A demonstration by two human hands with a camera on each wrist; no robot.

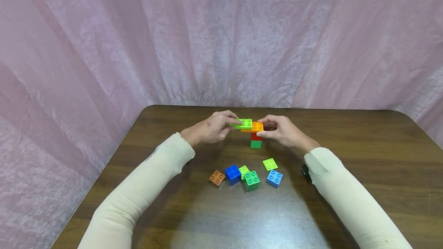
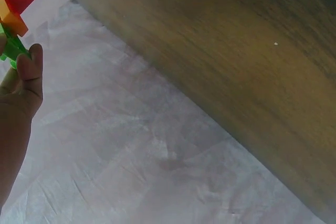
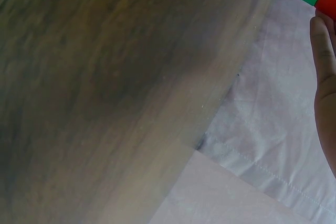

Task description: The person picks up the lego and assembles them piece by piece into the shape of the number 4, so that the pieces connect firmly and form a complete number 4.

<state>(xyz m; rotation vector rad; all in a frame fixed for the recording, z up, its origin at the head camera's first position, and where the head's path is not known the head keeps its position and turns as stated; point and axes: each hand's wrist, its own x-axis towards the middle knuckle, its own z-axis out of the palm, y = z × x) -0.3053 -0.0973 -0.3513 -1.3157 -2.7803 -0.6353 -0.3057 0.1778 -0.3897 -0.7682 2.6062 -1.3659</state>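
Note:
A small stack of toy building bricks stands upright on the table, with a green brick (image 1: 256, 144) at the bottom and a red brick (image 1: 256, 136) above it. An orange brick (image 1: 257, 126) lies across the red one and juts out to the left. My left hand (image 1: 216, 126) pinches a long lime-green brick (image 1: 246, 123) that overlaps the orange brick's left part; its thumb and fingers also show at that brick in the left wrist view. From the right, my right hand (image 1: 285, 130) holds the stack at the orange and red bricks, thumb in front at the red one.
Nearer on the wooden table (image 1: 363, 172) lie loose bricks: brown (image 1: 217, 178), dark blue (image 1: 233, 175), green (image 1: 252, 180), light blue (image 1: 274, 178) and two lime ones (image 1: 270, 164). A pink curtain (image 1: 221, 41) hangs behind the table's far edge.

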